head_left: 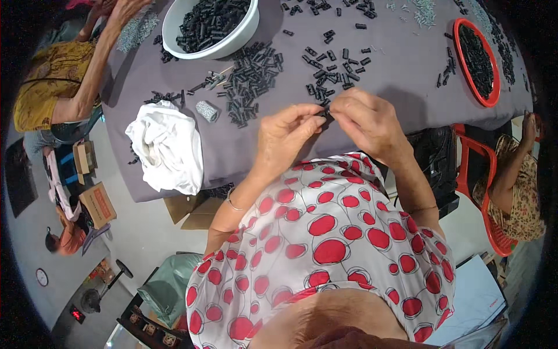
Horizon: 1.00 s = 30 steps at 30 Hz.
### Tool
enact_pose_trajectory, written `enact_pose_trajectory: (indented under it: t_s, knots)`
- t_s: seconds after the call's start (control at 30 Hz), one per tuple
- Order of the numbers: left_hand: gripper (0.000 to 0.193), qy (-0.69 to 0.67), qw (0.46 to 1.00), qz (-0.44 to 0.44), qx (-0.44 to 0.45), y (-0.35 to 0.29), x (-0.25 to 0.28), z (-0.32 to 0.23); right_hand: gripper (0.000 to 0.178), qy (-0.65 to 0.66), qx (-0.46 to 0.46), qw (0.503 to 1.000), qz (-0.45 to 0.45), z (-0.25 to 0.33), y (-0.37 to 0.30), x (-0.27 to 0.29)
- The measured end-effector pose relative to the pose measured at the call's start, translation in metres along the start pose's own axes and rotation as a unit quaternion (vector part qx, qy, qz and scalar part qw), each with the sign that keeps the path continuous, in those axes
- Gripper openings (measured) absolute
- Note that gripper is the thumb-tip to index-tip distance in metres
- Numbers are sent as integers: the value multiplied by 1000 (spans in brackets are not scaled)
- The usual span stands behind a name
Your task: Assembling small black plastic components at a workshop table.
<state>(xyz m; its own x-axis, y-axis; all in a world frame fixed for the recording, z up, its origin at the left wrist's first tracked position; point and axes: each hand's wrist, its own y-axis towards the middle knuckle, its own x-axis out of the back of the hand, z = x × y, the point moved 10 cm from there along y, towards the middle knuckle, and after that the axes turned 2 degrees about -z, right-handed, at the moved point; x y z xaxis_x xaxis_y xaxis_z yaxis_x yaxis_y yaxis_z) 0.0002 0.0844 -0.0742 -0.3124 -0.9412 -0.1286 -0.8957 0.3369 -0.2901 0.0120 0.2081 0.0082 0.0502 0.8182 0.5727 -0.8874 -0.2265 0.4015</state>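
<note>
Both my hands meet over the near edge of the grey cloth-covered table. My left hand (283, 135) pinches a small black plastic part (325, 111) between thumb and fingertips. Pressed up to the same part is my right hand (372, 123), its fingers closed; whatever lies between them is hidden. Just beyond the fingers, loose black cylindrical parts (331, 75) are scattered. A denser pile of black parts (250, 78) lies to the left of them.
A white basin (253, 29) of black parts stands at the far left, near a white cloth (168, 148) and a small silvery roll (207, 111). Right are a red tray (496, 93) of black parts and silvery screws (424, 11). Other people sit at both sides.
</note>
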Motion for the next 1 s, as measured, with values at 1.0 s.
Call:
enact_pose_trajectory:
  t_s: [1.0]
  knots:
    - [18, -104, 990, 52, 84, 3, 0, 24, 22, -148, -93, 984, 17, -57, -34, 24]
